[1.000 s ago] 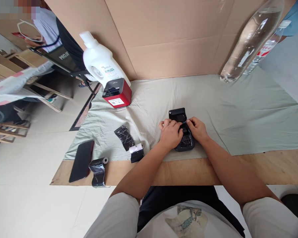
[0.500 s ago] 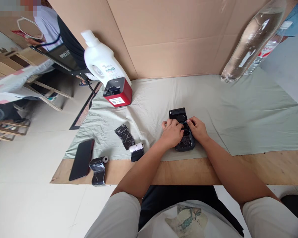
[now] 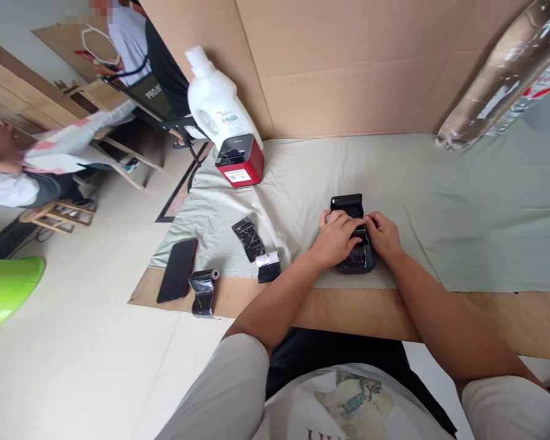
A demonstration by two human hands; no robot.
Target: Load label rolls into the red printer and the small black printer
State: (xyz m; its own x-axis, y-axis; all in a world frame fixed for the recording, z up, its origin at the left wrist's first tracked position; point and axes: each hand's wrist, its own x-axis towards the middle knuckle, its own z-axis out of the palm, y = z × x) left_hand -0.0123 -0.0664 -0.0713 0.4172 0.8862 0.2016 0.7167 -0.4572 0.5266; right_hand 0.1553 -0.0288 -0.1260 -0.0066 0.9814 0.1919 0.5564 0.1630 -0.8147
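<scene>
Pale green cloth (image 3: 440,201) over a wooden board, cardboard wall behind. I log one small black printer (image 3: 354,260), lid raised, glossy film on its lower body, lying mid-cloth near the front edge. My left hand (image 3: 337,238) presses over its middle; my right hand (image 3: 385,235) grips its right side. Nearby: red printer (image 3: 239,162), white bottle (image 3: 217,104), phone (image 3: 178,278).

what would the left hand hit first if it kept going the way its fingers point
Probably the raised lid of the black printer: the left hand lies on the printer, fingers pointing away toward it. Beyond is bare cloth.
</scene>
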